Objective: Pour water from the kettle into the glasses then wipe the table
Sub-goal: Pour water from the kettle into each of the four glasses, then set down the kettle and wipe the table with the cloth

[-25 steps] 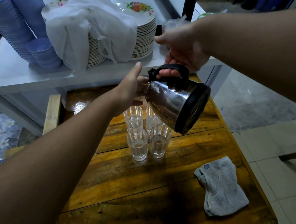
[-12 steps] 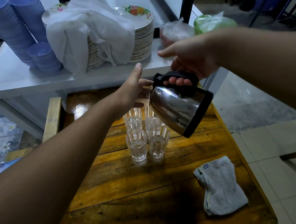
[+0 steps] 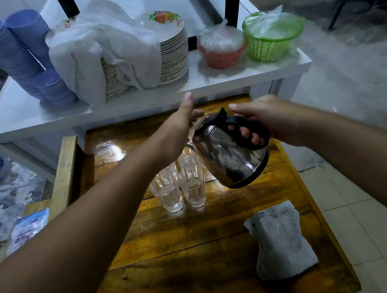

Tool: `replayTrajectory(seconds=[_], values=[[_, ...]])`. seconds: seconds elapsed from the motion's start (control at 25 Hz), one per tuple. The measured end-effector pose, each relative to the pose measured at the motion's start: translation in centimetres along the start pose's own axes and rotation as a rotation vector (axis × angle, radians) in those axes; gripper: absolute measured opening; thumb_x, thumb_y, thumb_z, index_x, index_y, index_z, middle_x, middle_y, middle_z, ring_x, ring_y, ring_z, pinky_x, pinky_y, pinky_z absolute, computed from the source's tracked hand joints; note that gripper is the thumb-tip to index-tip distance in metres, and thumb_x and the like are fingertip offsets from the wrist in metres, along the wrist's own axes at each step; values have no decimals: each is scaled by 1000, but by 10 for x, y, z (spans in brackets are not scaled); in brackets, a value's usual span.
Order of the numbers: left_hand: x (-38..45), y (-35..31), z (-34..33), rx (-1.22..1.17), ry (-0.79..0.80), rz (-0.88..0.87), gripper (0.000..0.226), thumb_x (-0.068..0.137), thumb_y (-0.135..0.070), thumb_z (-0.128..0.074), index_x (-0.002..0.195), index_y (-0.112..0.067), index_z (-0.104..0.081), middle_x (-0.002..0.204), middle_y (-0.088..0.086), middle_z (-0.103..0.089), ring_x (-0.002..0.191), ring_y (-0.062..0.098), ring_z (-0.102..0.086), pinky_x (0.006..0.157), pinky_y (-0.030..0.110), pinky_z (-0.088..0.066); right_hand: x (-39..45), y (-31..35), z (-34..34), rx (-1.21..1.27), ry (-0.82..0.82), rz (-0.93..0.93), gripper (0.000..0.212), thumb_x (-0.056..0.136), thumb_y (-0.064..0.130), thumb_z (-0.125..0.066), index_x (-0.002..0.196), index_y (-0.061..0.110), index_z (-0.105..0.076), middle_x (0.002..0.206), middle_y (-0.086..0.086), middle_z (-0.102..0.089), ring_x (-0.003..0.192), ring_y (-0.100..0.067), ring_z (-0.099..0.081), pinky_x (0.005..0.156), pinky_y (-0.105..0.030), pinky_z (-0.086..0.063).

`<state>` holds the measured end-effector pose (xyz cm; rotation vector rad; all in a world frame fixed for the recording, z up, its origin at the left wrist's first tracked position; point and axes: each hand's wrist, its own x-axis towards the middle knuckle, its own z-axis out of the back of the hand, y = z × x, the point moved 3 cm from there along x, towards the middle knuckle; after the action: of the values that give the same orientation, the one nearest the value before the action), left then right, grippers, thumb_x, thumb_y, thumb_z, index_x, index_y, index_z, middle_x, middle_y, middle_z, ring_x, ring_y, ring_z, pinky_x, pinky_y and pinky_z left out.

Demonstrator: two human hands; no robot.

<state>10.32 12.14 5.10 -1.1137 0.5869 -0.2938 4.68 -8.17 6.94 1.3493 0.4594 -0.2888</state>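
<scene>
My right hand (image 3: 267,120) grips the black handle of a steel kettle (image 3: 231,155), held in the air and only slightly tilted, its spout toward the left above the glasses. My left hand (image 3: 181,125) rests flat against the kettle's lid side near the spout, fingers extended. Several clear glasses (image 3: 180,186) stand clustered in the middle of the wooden table (image 3: 176,236); the two front ones hold water, the rear ones are partly hidden by my left arm and the kettle. A grey folded cloth (image 3: 280,241) lies at the table's right front.
Behind the table stands a white counter (image 3: 32,115) with stacked blue bowls (image 3: 23,54), stacked plates (image 3: 170,49) under a white cloth (image 3: 107,48), an orange basket (image 3: 222,49) and a green basket (image 3: 271,34). A wet patch (image 3: 107,146) shines at the table's far left. Tiled floor lies right.
The kettle has swung back from a steep pouring tilt to nearly upright and moved slightly right and lower. My left hand stays on its lid side. The camera view shifted up.
</scene>
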Motion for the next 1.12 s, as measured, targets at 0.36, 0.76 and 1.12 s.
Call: replayTrajectory(seconds=[0.36, 0.76, 1.12], values=[[40, -26, -105, 303, 101, 15, 74, 96, -66, -15, 143, -20, -49, 147, 14, -50, 133, 25, -44, 104, 42, -34, -29, -106, 32, 207, -60, 105, 15, 98, 10, -59, 105, 12, -72, 97, -10, -81, 91, -19, -78, 85, -35, -61], [70, 4, -173, 848, 354, -184, 64, 98, -46, -19, 157, -25, -16, 167, -3, -9, 152, 11, -3, 117, 32, -7, -14, -222, 45, 379, -140, 42, 21, 97, 4, -61, 110, 15, -75, 103, -3, -82, 102, -16, -75, 90, -30, -59], [57, 18, -182, 951, 359, -304, 63, 97, -40, -22, 157, -23, -15, 166, -1, -10, 152, 11, -6, 114, 27, -10, -13, -248, 45, 572, -51, -135, 66, 101, 57, -35, 116, 6, -74, 119, -19, -76, 115, -30, -69, 102, -43, -49]])
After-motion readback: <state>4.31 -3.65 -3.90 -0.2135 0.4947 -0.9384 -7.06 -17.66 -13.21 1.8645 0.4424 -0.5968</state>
